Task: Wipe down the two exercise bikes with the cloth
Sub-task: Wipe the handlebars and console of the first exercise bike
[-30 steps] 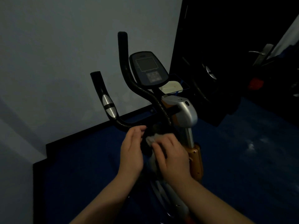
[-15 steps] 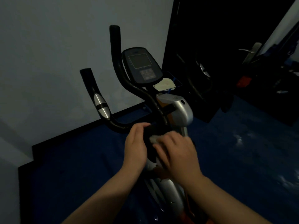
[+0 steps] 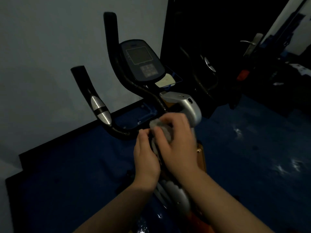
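An exercise bike point(image 3: 188, 105) with black handlebars point(image 3: 116, 130) and a dark console point(image 3: 143, 61) stands in front of me in dim light. My right hand point(image 3: 180, 145) is closed on a pale grey cloth point(image 3: 161, 128) and presses it on the handlebar stem just below the silver housing. My left hand point(image 3: 146, 157) grips the same black stem from the left, thumb next to the cloth. A second bike point(image 3: 208, 66) is barely visible in the dark at the right.
A grey wall point(image 3: 50, 56) lies behind the bike, with a black skirting along a blue glossy floor point(image 3: 252, 148). A dark door with a metal handle point(image 3: 252, 42) stands at the right. A pale item point(image 3: 165, 80) rests in the tray behind the console.
My right hand has slid the cloth upward along the stem toward the silver housing. My left hand keeps its grip on the stem. The view has shifted slightly.
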A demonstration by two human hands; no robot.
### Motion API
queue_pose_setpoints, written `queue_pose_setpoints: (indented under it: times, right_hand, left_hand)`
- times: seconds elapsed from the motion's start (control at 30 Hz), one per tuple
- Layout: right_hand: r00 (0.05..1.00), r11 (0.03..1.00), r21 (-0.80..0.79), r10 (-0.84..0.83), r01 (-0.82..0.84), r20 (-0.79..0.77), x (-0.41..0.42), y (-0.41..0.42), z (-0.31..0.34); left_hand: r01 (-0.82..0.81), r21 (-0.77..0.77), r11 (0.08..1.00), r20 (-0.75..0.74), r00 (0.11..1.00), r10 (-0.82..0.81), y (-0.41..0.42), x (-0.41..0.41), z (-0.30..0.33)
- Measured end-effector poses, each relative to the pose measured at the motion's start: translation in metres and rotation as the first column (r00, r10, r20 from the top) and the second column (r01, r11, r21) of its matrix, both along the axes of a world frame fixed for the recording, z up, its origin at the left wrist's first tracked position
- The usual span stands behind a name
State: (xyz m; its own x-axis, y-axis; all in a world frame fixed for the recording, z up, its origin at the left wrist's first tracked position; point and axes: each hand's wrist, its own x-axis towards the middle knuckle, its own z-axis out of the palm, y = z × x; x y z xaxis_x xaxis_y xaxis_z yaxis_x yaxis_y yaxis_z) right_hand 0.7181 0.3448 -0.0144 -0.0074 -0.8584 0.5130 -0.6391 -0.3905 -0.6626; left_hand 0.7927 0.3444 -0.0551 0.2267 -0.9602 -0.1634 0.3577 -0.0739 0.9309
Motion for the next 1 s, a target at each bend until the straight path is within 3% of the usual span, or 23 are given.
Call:
queue_pose_setpoints:
  times: [0.2, 0.37, 0.47, 0.7, 0.87, 1.0]
  right_hand:
    - [0.992, 0.990, 0.072, 0.117, -0.120, 0.048, -0.011, 0.021, -0.024]
    - [0.989, 0.992, 0.056, 0.119, -0.114, -0.084, -0.009, 0.004, -0.010]
    - [0.999, 0.999, 0.028, 0.042, -0.042, 0.001, -0.002, 0.004, -0.012]
    - [0.987, 0.995, 0.070, 0.054, -0.065, 0.151, -0.011, 0.006, -0.014]
    - [1.000, 1.000, -0.001, 0.019, -0.019, 0.000, 0.009, -0.008, -0.011]
    - [0.990, 0.989, 0.109, 0.090, -0.101, 0.107, -0.009, 0.008, -0.024]
  left_hand:
    - [-0.013, -0.010, 1.000, 0.009, 1.000, 0.013, 0.003, 0.001, -0.001]
    - [-0.058, 0.022, 0.998, 0.042, 0.997, 0.057, 0.002, -0.002, 0.003]
    - [-0.083, 0.018, 0.996, 0.088, 0.993, 0.081, 0.003, -0.003, 0.006]
    - [-0.113, -0.011, 0.994, 0.114, 0.987, 0.114, 0.002, -0.003, 0.004]
    - [-0.096, 0.003, 0.995, 0.087, 0.992, 0.095, 0.004, -0.002, 0.004]
    - [-0.117, -0.022, 0.993, 0.134, 0.984, 0.119, 0.004, -0.002, 0.002]
